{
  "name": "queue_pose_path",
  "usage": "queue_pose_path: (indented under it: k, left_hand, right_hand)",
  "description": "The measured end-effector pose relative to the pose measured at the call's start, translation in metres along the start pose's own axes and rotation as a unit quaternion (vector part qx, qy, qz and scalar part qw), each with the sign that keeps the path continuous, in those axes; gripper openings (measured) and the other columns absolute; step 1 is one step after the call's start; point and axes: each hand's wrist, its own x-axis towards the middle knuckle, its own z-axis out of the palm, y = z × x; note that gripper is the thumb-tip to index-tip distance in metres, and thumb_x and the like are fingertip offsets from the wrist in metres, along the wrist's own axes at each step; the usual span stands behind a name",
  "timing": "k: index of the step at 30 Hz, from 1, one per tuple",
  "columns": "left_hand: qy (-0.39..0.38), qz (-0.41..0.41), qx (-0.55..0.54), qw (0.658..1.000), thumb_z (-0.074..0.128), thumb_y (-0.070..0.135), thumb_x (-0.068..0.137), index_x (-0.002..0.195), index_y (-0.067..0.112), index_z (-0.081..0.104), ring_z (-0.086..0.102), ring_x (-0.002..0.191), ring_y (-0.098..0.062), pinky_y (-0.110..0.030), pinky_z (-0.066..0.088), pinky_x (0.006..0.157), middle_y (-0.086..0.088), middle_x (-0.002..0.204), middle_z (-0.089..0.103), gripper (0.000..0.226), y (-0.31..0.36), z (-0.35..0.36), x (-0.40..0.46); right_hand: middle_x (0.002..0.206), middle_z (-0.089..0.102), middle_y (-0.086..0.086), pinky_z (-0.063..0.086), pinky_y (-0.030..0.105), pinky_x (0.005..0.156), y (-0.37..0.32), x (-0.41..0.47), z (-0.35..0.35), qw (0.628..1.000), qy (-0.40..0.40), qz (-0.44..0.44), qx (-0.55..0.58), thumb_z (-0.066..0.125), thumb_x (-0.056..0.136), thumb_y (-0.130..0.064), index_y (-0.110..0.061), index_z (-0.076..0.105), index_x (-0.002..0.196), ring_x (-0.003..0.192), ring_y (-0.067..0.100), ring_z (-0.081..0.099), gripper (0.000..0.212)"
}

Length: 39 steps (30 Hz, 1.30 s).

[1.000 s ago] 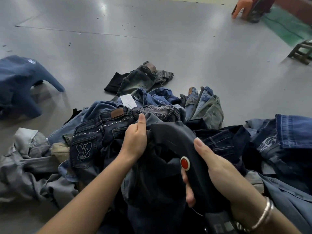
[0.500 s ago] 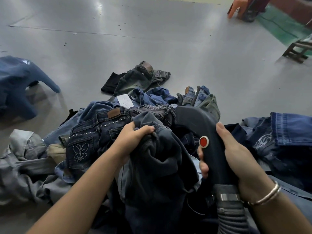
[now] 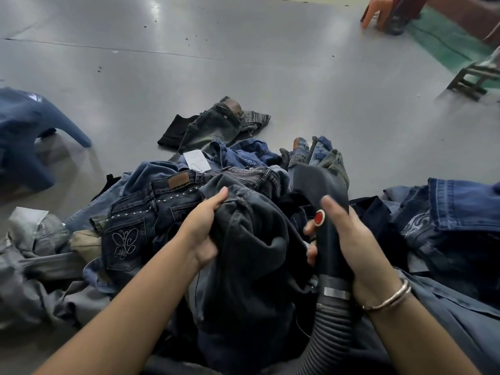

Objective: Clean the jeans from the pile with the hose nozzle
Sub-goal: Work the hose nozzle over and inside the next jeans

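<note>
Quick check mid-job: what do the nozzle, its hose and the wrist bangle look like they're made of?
Nozzle: looks like hard black plastic, smooth with a dull sheen and a red button.
Hose: likely flexible grey plastic or rubber, judging by its ribbed corrugations; a shiny metal-looking band sits at its collar.
Bangle: seems metal, polished, silvery-pink glint.

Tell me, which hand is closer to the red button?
The right hand. It wraps the hose nozzle that carries the red button, thumb just beside it. The left hand is farther left, gripping the dark jeans.
</note>
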Motion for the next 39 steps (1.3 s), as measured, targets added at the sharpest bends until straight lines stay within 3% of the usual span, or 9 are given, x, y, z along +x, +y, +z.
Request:
queue_pose_path:
  k: [4, 11, 15, 18, 21, 23, 29, 33, 39]
  left_hand:
    - [-0.064, -0.043, -0.01, 0.997, 0.046, 0.043, 0.096, 0.097, 0.001, 0.073, 0.072, 0.084, -0.029, -0.037, 0.06, 0.066, -0.021, 0.099, 0.072, 0.05, -0.003, 0.017, -0.004]
    - [-0.208, 0.062, -0.011, 0.976, 0.048, 0.043, 0.088, 0.113, 0.016, 0.068, 0.067, 0.1, -0.019, -0.032, 0.056, 0.085, -0.006, 0.114, 0.069, 0.043, 0.011, 0.026, -0.012]
    - [-0.102, 0.174, 0.213, 0.956, 0.069, 0.035, 0.075, 0.108, 0.018, 0.061, 0.063, 0.094, -0.012, -0.025, 0.052, 0.081, 0.002, 0.1, 0.069, 0.037, 0.012, 0.012, -0.006]
    - [-0.085, 0.2, 0.455, 0.863, 0.072, 0.054, 0.069, 0.105, 0.034, 0.058, 0.058, 0.104, -0.003, -0.019, 0.045, 0.091, 0.008, 0.112, 0.063, 0.043, 0.01, -0.004, -0.006]
    - [-0.142, 0.147, 0.504, 0.839, 0.07, 0.052, 0.077, 0.112, 0.035, 0.055, 0.057, 0.11, -0.003, -0.013, 0.045, 0.091, 0.009, 0.119, 0.061, 0.042, 0.003, -0.01, -0.007]
    - [-0.148, 0.163, 0.506, 0.834, 0.063, 0.032, 0.091, 0.112, 0.018, 0.06, 0.062, 0.105, -0.012, -0.029, 0.05, 0.094, -0.001, 0.112, 0.068, 0.026, -0.001, -0.007, -0.005]
    - [-0.076, 0.11, 0.178, 0.975, 0.044, 0.027, 0.1, 0.103, 0.01, 0.067, 0.069, 0.09, -0.018, -0.025, 0.057, 0.069, -0.008, 0.098, 0.073, 0.029, 0.003, 0.009, 0.002]
    - [-0.039, 0.015, 0.07, 0.997, 0.05, 0.036, 0.096, 0.111, 0.008, 0.067, 0.066, 0.093, -0.024, -0.034, 0.055, 0.083, -0.013, 0.105, 0.07, 0.037, 0.001, 0.015, 0.007]
    - [-0.025, -0.017, -0.021, 0.999, 0.045, 0.036, 0.099, 0.085, 0.008, 0.066, 0.063, 0.056, -0.015, -0.022, 0.054, 0.05, -0.006, 0.065, 0.065, 0.038, 0.009, 0.014, 0.008]
  right_hand:
    - [0.091, 0.069, 0.005, 0.054, 0.03, 0.049, 0.013, 0.004, 0.023, 0.997, -0.024, -0.058, -0.047, 0.074, 0.076, 0.001, -0.021, 0.043, 0.126, 0.048, 0.018, 0.059, 0.063]
    - [0.07, 0.059, 0.009, 0.048, 0.027, 0.04, -0.004, 0.024, 0.042, 0.995, 0.063, -0.078, 0.024, 0.062, 0.076, 0.016, -0.008, 0.047, 0.114, 0.039, 0.015, 0.053, 0.047]
    - [0.054, 0.055, 0.008, 0.047, 0.028, 0.04, -0.019, 0.027, 0.026, 0.994, 0.05, -0.047, 0.088, 0.058, 0.079, 0.011, -0.005, 0.049, 0.105, 0.038, 0.018, 0.05, 0.031]
    - [0.051, 0.053, 0.007, 0.048, 0.027, 0.041, -0.027, 0.025, 0.017, 0.992, 0.022, -0.025, 0.12, 0.056, 0.082, 0.007, -0.006, 0.048, 0.103, 0.038, 0.017, 0.05, 0.026]
    - [0.057, 0.055, 0.007, 0.047, 0.024, 0.041, -0.034, 0.025, 0.008, 0.988, 0.006, -0.017, 0.151, 0.055, 0.084, 0.003, -0.009, 0.047, 0.105, 0.038, 0.014, 0.05, 0.026]
    - [0.064, 0.055, 0.006, 0.048, 0.023, 0.042, -0.037, 0.027, 0.003, 0.985, 0.006, -0.011, 0.171, 0.054, 0.085, 0.002, -0.011, 0.047, 0.106, 0.04, 0.012, 0.051, 0.026]
    - [0.065, 0.051, 0.005, 0.049, 0.022, 0.042, -0.029, 0.041, -0.011, 0.984, 0.068, 0.022, 0.165, 0.054, 0.087, 0.002, -0.012, 0.044, 0.106, 0.039, 0.011, 0.051, 0.025]
    - [0.064, 0.053, 0.007, 0.051, 0.025, 0.044, -0.018, 0.045, -0.018, 0.987, 0.076, 0.042, 0.132, 0.061, 0.086, -0.003, -0.007, 0.05, 0.096, 0.043, 0.013, 0.055, 0.015]
    - [0.08, 0.056, 0.011, 0.05, 0.028, 0.046, -0.027, 0.028, -0.024, 0.991, 0.084, -0.048, 0.093, 0.067, 0.083, -0.006, -0.008, 0.051, 0.113, 0.046, 0.017, 0.055, 0.034]
